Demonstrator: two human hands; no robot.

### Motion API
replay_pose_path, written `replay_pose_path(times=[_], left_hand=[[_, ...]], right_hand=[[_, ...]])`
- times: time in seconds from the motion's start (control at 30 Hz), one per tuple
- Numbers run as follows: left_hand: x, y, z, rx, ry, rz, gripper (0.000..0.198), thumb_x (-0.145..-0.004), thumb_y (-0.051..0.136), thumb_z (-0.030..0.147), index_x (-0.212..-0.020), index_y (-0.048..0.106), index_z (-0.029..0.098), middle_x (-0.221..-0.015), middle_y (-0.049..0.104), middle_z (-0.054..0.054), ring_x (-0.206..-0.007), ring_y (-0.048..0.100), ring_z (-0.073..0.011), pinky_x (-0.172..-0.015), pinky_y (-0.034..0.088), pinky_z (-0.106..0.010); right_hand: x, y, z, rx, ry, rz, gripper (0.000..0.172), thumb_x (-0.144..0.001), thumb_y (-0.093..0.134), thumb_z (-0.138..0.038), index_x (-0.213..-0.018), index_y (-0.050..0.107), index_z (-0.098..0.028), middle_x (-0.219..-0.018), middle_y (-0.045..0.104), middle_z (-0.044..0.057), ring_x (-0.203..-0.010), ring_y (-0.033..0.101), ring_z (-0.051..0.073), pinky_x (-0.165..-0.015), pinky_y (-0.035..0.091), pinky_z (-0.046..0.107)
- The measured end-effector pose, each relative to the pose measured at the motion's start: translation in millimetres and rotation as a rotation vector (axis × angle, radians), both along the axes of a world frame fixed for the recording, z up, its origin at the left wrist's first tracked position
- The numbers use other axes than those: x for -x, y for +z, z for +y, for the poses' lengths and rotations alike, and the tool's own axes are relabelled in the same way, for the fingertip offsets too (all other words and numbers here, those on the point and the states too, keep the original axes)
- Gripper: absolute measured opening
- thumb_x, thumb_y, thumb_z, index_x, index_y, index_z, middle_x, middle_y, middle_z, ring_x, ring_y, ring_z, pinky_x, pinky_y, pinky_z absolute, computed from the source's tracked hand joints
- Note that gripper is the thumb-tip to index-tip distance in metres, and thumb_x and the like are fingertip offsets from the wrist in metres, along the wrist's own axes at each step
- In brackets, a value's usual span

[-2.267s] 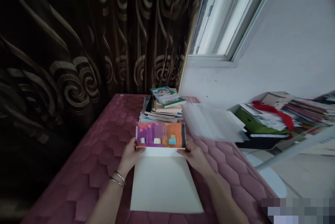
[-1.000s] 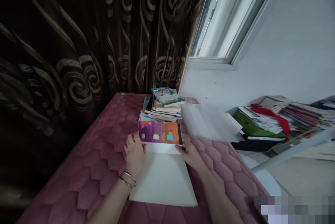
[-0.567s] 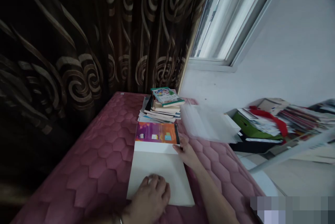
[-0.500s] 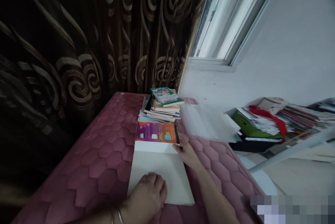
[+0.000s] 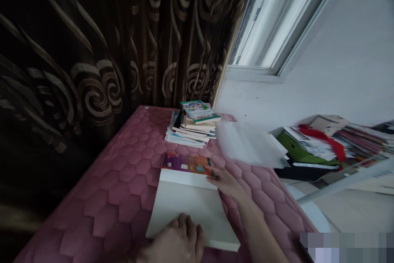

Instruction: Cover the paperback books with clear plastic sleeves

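An open book (image 5: 187,201) lies on the pink quilted surface (image 5: 123,189), its white inner page facing up and its purple and orange cover (image 5: 187,163) folded at the far end. My right hand (image 5: 224,181) holds the cover's right corner, fingers pinched on it. My left hand (image 5: 180,243) rests flat on the near edge of the white page, fingers together and stretched out.
A stack of books (image 5: 192,125) with a green-topped one sits beyond the open book. Clear plastic sheets (image 5: 250,144) lie to the right. Further right is a heap of papers, a green box (image 5: 297,150) and red cloth. A dark patterned curtain (image 5: 107,41) hangs behind.
The cover, held upright by both hands earlier, has been lowered almost flat. My left hand left the cover's left corner and came down onto the near part of the white page.
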State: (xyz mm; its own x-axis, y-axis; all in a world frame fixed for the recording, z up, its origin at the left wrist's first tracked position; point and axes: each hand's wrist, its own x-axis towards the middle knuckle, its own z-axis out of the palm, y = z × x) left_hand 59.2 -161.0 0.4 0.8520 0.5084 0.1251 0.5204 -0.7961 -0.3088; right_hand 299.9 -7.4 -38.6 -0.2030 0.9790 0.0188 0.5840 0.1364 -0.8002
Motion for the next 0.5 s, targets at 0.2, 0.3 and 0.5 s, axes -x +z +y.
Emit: replay_pose_path(times=[0.2,0.3,0.5], left_hand=[[-10.3,1.6,2.0,0.243,0.072,-0.011,0.025,-0.086,0.06,0.028,-0.104,0.064,0.012,-0.091,0.072,-0.016,-0.077,0.068,-0.0258,-0.058,0.051,-0.034],[-6.8,19.0,27.0,0.36,0.189,-0.206,0.045,-0.085,0.058,0.047,-0.117,0.061,0.015,-0.116,0.067,-0.015,-0.105,0.063,-0.0281,-0.089,0.05,-0.044],[5.0,-0.4,90.9,0.378,0.42,-0.369,0.051,-0.096,0.04,0.034,-0.143,0.038,0.015,-0.149,0.038,-0.014,-0.139,0.034,-0.0261,-0.115,0.024,-0.051]], right_hand=[[3.5,-0.2,-2.2,-0.008,-0.017,0.004,0.043,-0.067,0.066,-0.027,-0.109,0.072,-0.019,-0.096,0.074,0.006,-0.079,0.065,0.022,-0.074,0.051,0.034],[4.8,0.3,-2.5,-0.021,-0.01,0.003,0.042,-0.067,0.066,-0.028,-0.108,0.072,-0.019,-0.093,0.074,0.005,-0.08,0.065,0.023,-0.075,0.051,0.035],[5.5,1.9,-2.8,0.01,-0.029,0.015,0.044,-0.068,0.065,-0.026,-0.111,0.07,-0.019,-0.088,0.073,0.004,-0.074,0.065,0.021,-0.071,0.052,0.034]])
